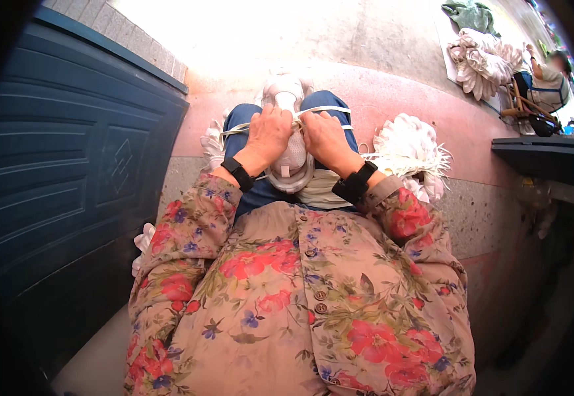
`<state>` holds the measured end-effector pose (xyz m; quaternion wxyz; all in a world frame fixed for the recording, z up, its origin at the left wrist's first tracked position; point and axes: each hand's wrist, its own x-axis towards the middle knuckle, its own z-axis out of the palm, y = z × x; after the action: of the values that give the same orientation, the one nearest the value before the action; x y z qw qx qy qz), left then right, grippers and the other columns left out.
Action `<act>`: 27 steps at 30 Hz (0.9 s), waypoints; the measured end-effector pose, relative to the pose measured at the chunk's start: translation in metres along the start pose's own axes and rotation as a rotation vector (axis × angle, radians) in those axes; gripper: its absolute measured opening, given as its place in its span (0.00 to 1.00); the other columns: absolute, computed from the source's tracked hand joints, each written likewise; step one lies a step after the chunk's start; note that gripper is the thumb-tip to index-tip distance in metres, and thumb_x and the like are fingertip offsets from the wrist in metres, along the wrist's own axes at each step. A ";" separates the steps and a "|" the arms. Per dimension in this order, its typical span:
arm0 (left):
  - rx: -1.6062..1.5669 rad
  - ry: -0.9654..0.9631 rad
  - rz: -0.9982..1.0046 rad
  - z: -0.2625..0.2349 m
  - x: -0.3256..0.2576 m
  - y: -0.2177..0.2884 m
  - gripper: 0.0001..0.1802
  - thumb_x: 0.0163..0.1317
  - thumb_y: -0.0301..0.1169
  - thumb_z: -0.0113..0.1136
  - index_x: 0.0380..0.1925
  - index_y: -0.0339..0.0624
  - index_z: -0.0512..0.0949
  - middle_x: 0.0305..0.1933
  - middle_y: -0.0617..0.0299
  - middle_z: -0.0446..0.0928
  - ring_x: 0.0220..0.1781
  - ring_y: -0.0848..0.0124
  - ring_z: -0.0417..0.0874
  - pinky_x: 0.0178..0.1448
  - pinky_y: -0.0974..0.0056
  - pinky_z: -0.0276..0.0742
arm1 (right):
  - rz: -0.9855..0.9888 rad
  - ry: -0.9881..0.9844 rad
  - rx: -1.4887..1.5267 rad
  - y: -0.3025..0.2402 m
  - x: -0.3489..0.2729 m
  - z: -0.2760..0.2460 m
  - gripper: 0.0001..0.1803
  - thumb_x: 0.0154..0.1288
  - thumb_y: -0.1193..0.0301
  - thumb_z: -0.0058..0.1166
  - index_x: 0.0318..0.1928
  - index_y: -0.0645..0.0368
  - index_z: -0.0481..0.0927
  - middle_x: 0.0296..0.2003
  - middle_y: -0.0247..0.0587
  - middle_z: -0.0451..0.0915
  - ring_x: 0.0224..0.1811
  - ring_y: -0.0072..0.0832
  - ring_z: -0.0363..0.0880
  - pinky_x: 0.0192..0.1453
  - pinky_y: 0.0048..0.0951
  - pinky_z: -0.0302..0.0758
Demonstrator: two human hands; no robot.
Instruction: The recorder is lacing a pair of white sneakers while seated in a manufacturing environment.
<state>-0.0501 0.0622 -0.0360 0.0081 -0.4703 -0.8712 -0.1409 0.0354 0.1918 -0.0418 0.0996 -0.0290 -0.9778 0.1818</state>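
Note:
My left hand [268, 135] and my right hand [324, 137] sit side by side over my lap, both closed on a white strap-like band [326, 109] that stretches across my knees. Under the hands lies a white moulded shell piece [292, 173] resting on my blue trousers [242, 122]. Both wrists carry black bands. What lies beneath the fingers is hidden.
A pile of white pieces with loose straps [408, 148] lies on the step at my right. A dark blue door [69, 171] stands to my left. Far right, another person [546, 82] sits near a second white heap [482, 63].

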 end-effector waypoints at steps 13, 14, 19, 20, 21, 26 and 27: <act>-0.718 -0.100 -0.329 -0.006 0.019 -0.019 0.13 0.49 0.27 0.58 0.36 0.33 0.76 0.27 0.59 0.78 0.30 0.71 0.77 0.35 0.68 0.73 | -0.311 0.021 -0.225 0.000 0.007 -0.008 0.04 0.47 0.72 0.47 0.24 0.55 0.75 0.29 0.36 0.71 0.37 0.29 0.68 0.39 0.29 0.63; -0.717 -0.100 -0.330 -0.006 0.023 -0.022 0.13 0.49 0.27 0.58 0.36 0.33 0.76 0.27 0.59 0.78 0.30 0.71 0.77 0.35 0.68 0.73 | -0.309 0.046 -0.169 0.001 0.006 -0.008 0.04 0.47 0.72 0.47 0.24 0.55 0.75 0.29 0.36 0.70 0.37 0.29 0.67 0.39 0.29 0.62; -0.937 -0.245 -0.564 -0.021 0.036 -0.024 0.14 0.47 0.27 0.61 0.33 0.30 0.76 0.28 0.61 0.77 0.29 0.77 0.75 0.34 0.72 0.71 | -0.445 0.098 -0.107 -0.008 -0.003 -0.018 0.04 0.48 0.71 0.46 0.26 0.55 0.73 0.28 0.35 0.68 0.35 0.29 0.67 0.40 0.29 0.61; -0.816 -0.372 -0.588 -0.028 0.039 -0.023 0.17 0.47 0.29 0.61 0.36 0.30 0.75 0.29 0.61 0.77 0.29 0.77 0.75 0.34 0.71 0.71 | -0.503 0.132 -0.025 -0.012 -0.005 -0.026 0.04 0.48 0.71 0.46 0.27 0.55 0.72 0.27 0.35 0.68 0.35 0.29 0.67 0.40 0.29 0.61; -0.815 -0.376 -0.590 -0.027 0.038 -0.022 0.17 0.47 0.29 0.61 0.36 0.30 0.75 0.29 0.61 0.77 0.29 0.77 0.75 0.34 0.71 0.71 | -0.559 0.146 -0.010 -0.018 -0.009 -0.031 0.05 0.49 0.70 0.46 0.29 0.55 0.72 0.28 0.35 0.68 0.35 0.28 0.67 0.43 0.29 0.62; -0.332 -0.098 -0.205 -0.014 0.040 -0.012 0.10 0.44 0.32 0.59 0.23 0.36 0.76 0.24 0.47 0.76 0.29 0.58 0.79 0.35 0.59 0.73 | -0.581 0.270 0.093 -0.034 0.003 -0.066 0.08 0.49 0.73 0.46 0.33 0.55 0.73 0.31 0.36 0.71 0.39 0.29 0.70 0.45 0.30 0.65; -0.331 0.022 0.009 -0.009 0.041 -0.014 0.09 0.45 0.31 0.58 0.19 0.36 0.75 0.21 0.48 0.76 0.28 0.58 0.79 0.34 0.60 0.72 | -0.464 0.366 0.219 -0.032 0.014 -0.075 0.09 0.49 0.75 0.45 0.33 0.56 0.72 0.30 0.37 0.71 0.37 0.32 0.71 0.41 0.30 0.66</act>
<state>-0.0852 0.0860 -0.0247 -0.0591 -0.4675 -0.8338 -0.2877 0.0365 0.1896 0.0409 0.3151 0.1734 -0.8990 0.2500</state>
